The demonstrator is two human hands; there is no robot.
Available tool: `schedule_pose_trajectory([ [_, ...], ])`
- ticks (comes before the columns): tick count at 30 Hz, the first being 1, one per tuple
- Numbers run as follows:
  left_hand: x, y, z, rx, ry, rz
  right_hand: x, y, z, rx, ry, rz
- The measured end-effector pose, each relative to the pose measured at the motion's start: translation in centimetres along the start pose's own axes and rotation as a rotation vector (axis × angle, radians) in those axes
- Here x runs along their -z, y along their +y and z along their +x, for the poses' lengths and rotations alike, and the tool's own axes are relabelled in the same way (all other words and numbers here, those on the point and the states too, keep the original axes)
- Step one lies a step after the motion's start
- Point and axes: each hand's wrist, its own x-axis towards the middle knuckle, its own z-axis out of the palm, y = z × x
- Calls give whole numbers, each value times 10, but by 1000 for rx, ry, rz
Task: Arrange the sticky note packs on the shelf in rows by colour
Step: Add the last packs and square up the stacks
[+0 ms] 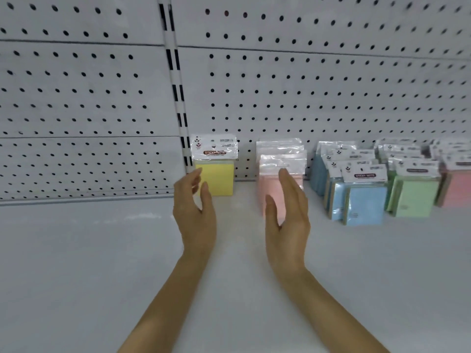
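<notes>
A yellow sticky note pack [218, 178] stands upright against the pegboard back wall. To its right stands a row of pink packs [276, 174], then a row of blue packs [356, 200], a row of green packs [414, 197] and more pink packs [458, 187] at the right edge. My left hand [195, 212] hovers just in front of and left of the yellow pack, fingers relaxed, holding nothing. My right hand [288, 215] is held flat and upright in front of the pink row, partly hiding it, and it too holds nothing.
The white shelf board [102, 263] stretches wide to the left and front. A white pegboard wall [305, 85] closes the back, with a slotted upright post [178, 98] just left of the yellow pack.
</notes>
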Motion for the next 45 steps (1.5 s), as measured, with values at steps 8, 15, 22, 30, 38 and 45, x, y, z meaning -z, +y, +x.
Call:
schedule_pose_trajectory([
  [8, -45, 18, -29, 338, -554, -180, 31, 50, 24, -466, -188, 61],
  [15, -84, 10, -29, 483, -495, -305, 24, 67, 52, -483, -287, 166],
  [22, -93, 12, -27, 430, -468, -237, 35, 77, 63, -495, -455, 257],
  [30, -93, 21, -28, 350, -470, -223, 37, 84, 66, -461, -554, 306],
  [38, -94, 22, -36, 317, -349, -138, 33, 76, 63, -440, -445, 325],
  [45, -96, 23, -32, 335, -393, -271, 37, 68, 75, -612, -481, 559],
])
